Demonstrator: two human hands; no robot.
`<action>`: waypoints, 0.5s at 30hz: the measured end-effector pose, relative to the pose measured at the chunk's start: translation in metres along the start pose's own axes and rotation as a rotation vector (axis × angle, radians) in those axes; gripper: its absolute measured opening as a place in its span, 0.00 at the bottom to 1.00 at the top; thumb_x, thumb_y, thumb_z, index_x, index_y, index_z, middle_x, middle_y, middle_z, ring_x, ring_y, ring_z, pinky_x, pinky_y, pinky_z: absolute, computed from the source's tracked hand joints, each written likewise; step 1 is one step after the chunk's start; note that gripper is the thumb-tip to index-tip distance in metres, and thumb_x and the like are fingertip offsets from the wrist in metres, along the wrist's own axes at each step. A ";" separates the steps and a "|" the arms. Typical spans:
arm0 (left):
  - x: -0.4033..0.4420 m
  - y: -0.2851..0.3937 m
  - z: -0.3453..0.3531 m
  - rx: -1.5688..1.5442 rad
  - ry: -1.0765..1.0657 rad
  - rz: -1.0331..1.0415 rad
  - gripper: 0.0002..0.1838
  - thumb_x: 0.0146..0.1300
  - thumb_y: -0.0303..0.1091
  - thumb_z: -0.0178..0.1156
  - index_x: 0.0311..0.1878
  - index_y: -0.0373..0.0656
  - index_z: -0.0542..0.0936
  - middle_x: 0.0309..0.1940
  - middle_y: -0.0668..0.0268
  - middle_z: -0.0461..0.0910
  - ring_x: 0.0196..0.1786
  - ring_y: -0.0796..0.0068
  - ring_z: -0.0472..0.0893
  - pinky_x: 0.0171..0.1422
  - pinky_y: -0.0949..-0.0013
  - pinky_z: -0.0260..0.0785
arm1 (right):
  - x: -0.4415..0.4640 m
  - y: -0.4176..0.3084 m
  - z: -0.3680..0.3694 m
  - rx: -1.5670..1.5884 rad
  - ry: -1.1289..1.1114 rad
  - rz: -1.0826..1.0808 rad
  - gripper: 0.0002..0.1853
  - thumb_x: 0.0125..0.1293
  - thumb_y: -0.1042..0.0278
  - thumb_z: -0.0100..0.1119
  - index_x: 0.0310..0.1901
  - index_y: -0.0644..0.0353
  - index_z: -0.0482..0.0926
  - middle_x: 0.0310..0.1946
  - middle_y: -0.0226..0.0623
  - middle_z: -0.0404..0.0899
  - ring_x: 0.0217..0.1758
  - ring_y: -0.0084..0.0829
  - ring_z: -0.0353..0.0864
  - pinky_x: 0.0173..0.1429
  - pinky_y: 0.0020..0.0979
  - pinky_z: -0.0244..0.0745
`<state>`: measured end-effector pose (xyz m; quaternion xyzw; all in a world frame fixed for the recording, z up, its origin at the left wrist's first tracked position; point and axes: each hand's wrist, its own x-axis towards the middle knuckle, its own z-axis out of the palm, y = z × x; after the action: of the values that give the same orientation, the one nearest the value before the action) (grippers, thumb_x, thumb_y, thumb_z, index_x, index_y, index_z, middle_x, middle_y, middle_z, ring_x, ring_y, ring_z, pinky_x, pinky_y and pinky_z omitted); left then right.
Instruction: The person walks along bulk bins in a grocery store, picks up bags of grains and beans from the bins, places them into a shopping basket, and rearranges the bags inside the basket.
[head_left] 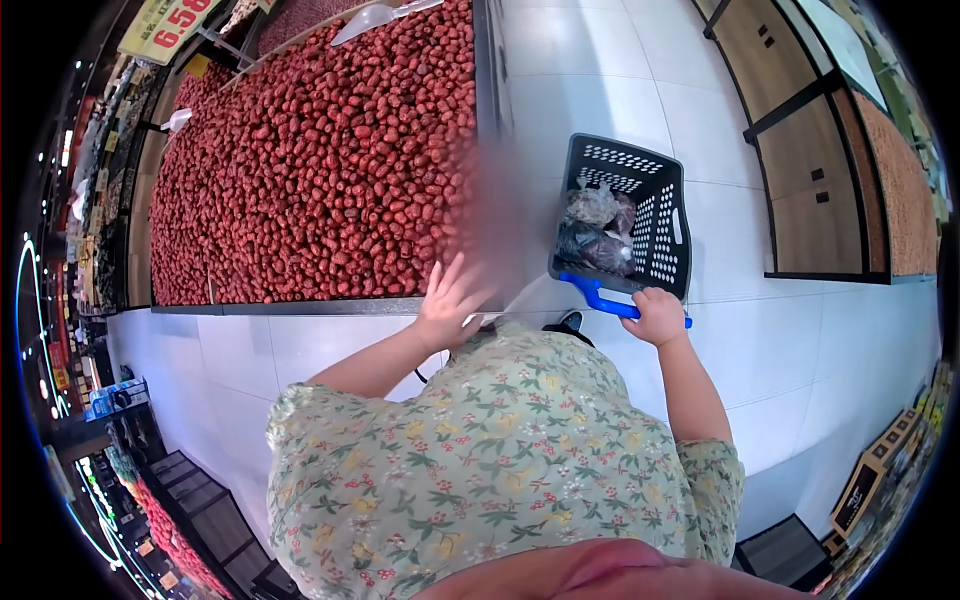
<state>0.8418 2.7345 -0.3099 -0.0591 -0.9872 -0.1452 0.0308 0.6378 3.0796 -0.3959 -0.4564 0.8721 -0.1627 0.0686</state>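
Note:
My right hand is wrapped around the blue handle of a dark grey shopping basket. Inside the basket lie several filled plastic bags, their contents hard to make out. My left hand is open, fingers apart, at the near corner of a large bin filled with red dates. It holds nothing, and I cannot tell whether its fingertips touch the dates or the rim. A blurred patch hides part of the bin's right edge.
A clear plastic scoop lies on the dates at the far end, near a price sign. Wooden cabinets stand on the right. Pale tiled floor runs between them and the bin. Black crates are at the lower left.

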 end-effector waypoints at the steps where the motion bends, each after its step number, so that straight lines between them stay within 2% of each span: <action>1: 0.020 0.011 0.004 0.017 0.044 -0.040 0.31 0.46 0.37 0.66 0.58 0.52 0.74 0.69 0.56 0.59 0.74 0.45 0.50 0.70 0.34 0.42 | 0.006 0.007 -0.001 -0.007 -0.016 -0.009 0.15 0.40 0.55 0.68 0.24 0.54 0.75 0.24 0.34 0.73 0.32 0.37 0.77 0.33 0.39 0.74; 4: 0.064 0.035 0.016 -0.030 0.103 -0.264 0.29 0.46 0.40 0.66 0.57 0.52 0.75 0.71 0.56 0.56 0.75 0.44 0.47 0.70 0.34 0.41 | 0.019 0.024 -0.015 0.008 -0.041 -0.046 0.15 0.42 0.55 0.67 0.26 0.55 0.76 0.25 0.35 0.73 0.33 0.38 0.78 0.34 0.39 0.74; 8: 0.100 0.053 0.015 0.022 0.053 -0.297 0.26 0.48 0.42 0.65 0.53 0.52 0.76 0.71 0.56 0.55 0.75 0.44 0.47 0.71 0.34 0.40 | 0.041 0.043 -0.031 0.012 -0.046 -0.098 0.15 0.43 0.55 0.67 0.27 0.55 0.76 0.25 0.35 0.74 0.33 0.38 0.78 0.35 0.39 0.74; 10: 0.115 0.065 0.013 0.101 -0.080 -0.438 0.24 0.48 0.40 0.64 0.52 0.52 0.77 0.71 0.56 0.56 0.75 0.46 0.47 0.71 0.33 0.40 | 0.050 0.054 -0.044 0.028 -0.066 -0.117 0.15 0.43 0.55 0.67 0.27 0.55 0.76 0.26 0.35 0.74 0.33 0.38 0.78 0.35 0.38 0.75; 15: 0.112 0.064 0.014 0.126 -0.053 -0.461 0.23 0.49 0.37 0.62 0.52 0.52 0.77 0.70 0.57 0.57 0.75 0.48 0.47 0.70 0.32 0.42 | 0.074 0.070 -0.047 0.024 -0.068 -0.156 0.15 0.42 0.55 0.68 0.27 0.56 0.77 0.27 0.37 0.76 0.35 0.38 0.79 0.37 0.38 0.76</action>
<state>0.7383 2.8115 -0.2960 0.1662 -0.9821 -0.0850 -0.0255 0.5284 3.0662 -0.3742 -0.5274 0.8290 -0.1624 0.0909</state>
